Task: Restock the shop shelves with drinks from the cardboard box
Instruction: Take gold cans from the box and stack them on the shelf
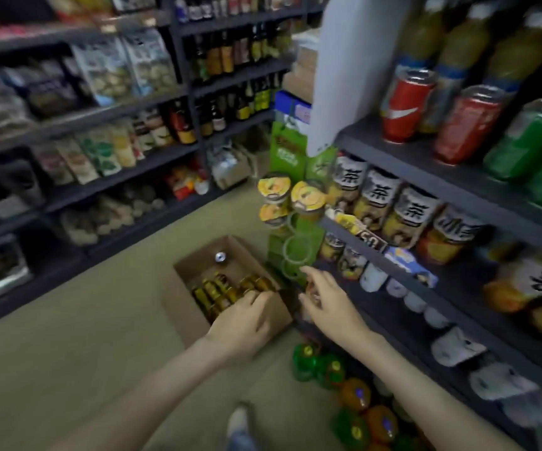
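1. The box (181,304) sits on the floor ahead, open, with one can (220,257) alone in its far corner.
2. The bottles (217,292) crowd the box's near right side. They seem to lean, caps up and away from me.
3. My left grip (247,320) is right on them, fingers curled over the nearest tops. I cannot tell whether it has closed round one.
4. My right grip (325,297) hangs just right of the box, fingers half spread. Something reddish blurs between thumb and fingers, held or not I cannot tell.
5. The low shelf (387,323) lies further right, so the left lifts and the right, being nearer, probably places.
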